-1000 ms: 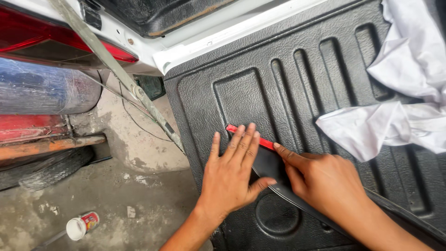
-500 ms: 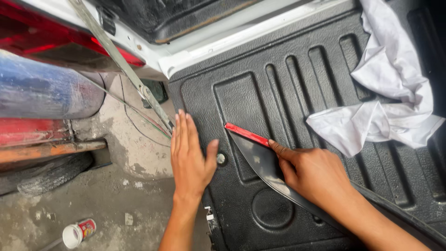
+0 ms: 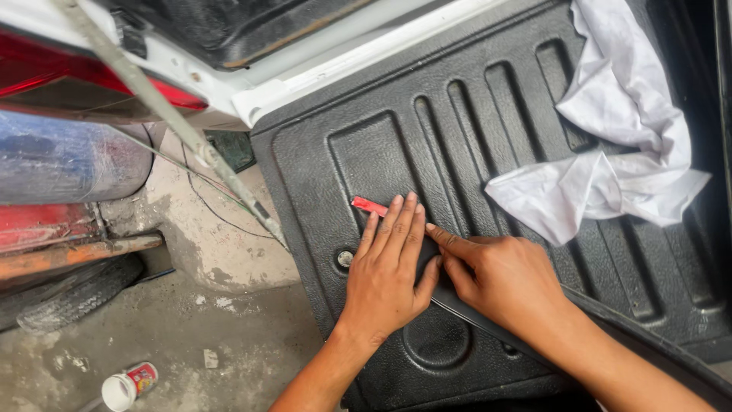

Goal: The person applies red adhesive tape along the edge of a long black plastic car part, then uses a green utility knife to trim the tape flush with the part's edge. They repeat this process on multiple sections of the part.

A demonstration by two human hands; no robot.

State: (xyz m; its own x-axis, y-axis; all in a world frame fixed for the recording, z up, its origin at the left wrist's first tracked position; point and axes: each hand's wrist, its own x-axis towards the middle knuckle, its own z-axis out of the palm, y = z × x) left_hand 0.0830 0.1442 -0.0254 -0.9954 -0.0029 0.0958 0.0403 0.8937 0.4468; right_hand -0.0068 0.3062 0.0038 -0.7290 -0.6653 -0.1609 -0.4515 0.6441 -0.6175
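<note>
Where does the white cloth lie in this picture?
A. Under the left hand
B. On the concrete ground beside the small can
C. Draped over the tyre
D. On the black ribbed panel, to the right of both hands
D: the white cloth lies crumpled on the black ribbed panel, up and to the right of the left hand and right hand, touching neither.

Head camera looks steeply down, close above tailgate liner [image 3: 488, 152].

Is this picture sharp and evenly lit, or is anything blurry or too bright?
Head view: soft daylight, no hard shadows; left hand, right hand and ribbed black liner are sharp; white cloth is bright, folds still readable; the metal bar looks slightly soft.
</note>
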